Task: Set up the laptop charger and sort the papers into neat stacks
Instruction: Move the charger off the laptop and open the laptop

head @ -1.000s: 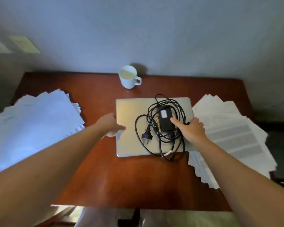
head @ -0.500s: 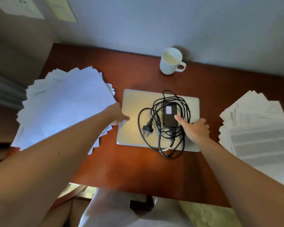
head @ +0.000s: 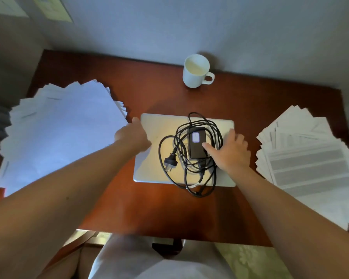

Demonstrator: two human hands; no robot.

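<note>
A closed silver laptop (head: 155, 129) lies in the middle of the wooden table (head: 149, 93). On its lid sits the black charger brick (head: 195, 146), wrapped in its tangled black cable, with the plug (head: 170, 163) lying to the left. My left hand (head: 133, 135) holds the laptop's left edge near the far corner. My right hand (head: 233, 151) lies over the right side of the cable coil, thumb pressed on the brick. A fanned pile of white papers (head: 58, 133) lies at the left. A fanned pile of printed papers (head: 310, 158) lies at the right.
A white mug (head: 195, 71) stands at the back of the table, close to the wall. Both paper piles hang over the table's side edges. Bare wood shows between the laptop and the table's front edge. My lap is below that edge.
My left hand has slid along the laptop's left edge toward its far corner. My right hand has stayed on the charger, its fingers now spread wider. The head view has shifted.
</note>
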